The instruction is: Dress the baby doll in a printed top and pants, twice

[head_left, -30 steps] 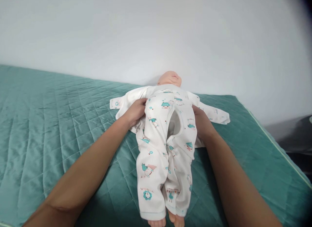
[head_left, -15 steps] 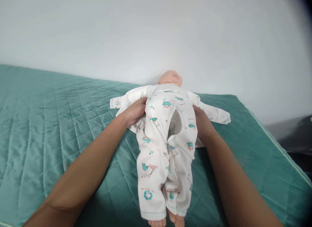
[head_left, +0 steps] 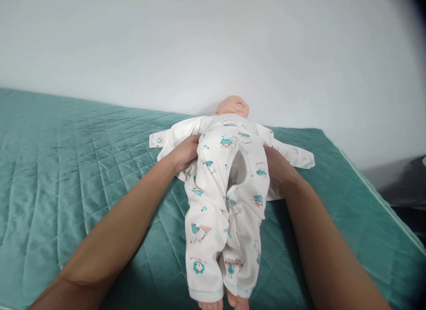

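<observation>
A baby doll (head_left: pixel 233 106) lies on its back on a teal quilted bed cover (head_left: pixel 83 168), head toward the wall. It wears a white romper (head_left: pixel 216 199) printed with teal and pink animals, whose front gapes open at the belly. My left hand (head_left: pixel 184 152) grips the romper at the doll's left side, fingers curled into the fabric. My right hand (head_left: pixel 276 165) presses against the other side of the torso, its fingers tucked behind the cloth and hidden. The empty sleeves spread out to both sides. Bare doll feet (head_left: pixel 222 303) poke out at the bottom.
A plain white wall (head_left: pixel 213 43) rises right behind the doll's head. The bed's right edge (head_left: pixel 376 194) runs diagonally, with dark floor beyond it. Open quilt stretches far to the left.
The doll's legs and romper have shifted slightly left and down. Both hands stay at the torso's sides, the right one a little deeper under the cloth.
</observation>
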`<state>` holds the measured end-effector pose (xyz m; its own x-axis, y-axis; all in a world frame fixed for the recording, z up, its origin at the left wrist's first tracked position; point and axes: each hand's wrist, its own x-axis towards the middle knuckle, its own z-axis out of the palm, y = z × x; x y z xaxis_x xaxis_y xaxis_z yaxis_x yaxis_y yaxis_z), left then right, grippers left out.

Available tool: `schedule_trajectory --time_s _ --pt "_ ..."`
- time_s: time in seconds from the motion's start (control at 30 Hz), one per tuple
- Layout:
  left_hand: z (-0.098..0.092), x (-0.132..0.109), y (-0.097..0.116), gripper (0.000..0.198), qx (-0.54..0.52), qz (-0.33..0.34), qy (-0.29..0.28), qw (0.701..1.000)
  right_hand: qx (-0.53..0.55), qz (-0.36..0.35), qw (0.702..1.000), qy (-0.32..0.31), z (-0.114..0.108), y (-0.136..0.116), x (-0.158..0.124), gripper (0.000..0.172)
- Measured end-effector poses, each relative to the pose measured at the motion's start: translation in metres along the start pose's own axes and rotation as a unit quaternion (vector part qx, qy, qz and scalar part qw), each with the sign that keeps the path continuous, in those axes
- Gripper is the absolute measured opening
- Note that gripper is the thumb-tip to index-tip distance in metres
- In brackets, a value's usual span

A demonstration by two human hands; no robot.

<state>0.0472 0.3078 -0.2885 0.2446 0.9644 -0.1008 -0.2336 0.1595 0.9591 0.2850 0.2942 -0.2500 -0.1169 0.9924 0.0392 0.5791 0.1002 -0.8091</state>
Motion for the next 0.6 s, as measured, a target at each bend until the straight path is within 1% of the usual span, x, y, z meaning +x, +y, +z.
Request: schedule_trajectory --time_s 0.1,0.2,0.3,0.4,0.47,0.6 --pt "0.002 0.0 -0.001 0.026 -0.008 0.003 0.008 1.0 -0.008 -0.003 1.0 0.011 0.001 -0.003 -0.002 0.011" --pt "0.003 0.001 -0.003 0.028 -0.022 -0.005 0.017 1.0 0.002 -0.005 0.999 0.035 0.003 -0.001 -0.003 0.019" --pt "0.005 0.001 -0.003 0.025 -0.031 -0.005 0.037 0.999 0.022 -0.014 0.999 0.039 0.004 0.003 -0.003 0.026" --pt "0.007 0.001 -0.004 0.021 -0.041 -0.002 0.055 0.998 0.051 -0.033 0.997 0.038 0.006 0.009 -0.001 0.029" --pt "0.008 0.001 -0.004 0.02 -0.046 0.001 0.064 0.997 0.073 -0.032 0.996 0.049 0.007 0.013 0.0 0.03" --pt "0.009 0.0 -0.004 0.018 -0.063 -0.001 0.062 0.996 0.103 -0.021 0.991 0.077 0.012 0.021 0.003 0.033"
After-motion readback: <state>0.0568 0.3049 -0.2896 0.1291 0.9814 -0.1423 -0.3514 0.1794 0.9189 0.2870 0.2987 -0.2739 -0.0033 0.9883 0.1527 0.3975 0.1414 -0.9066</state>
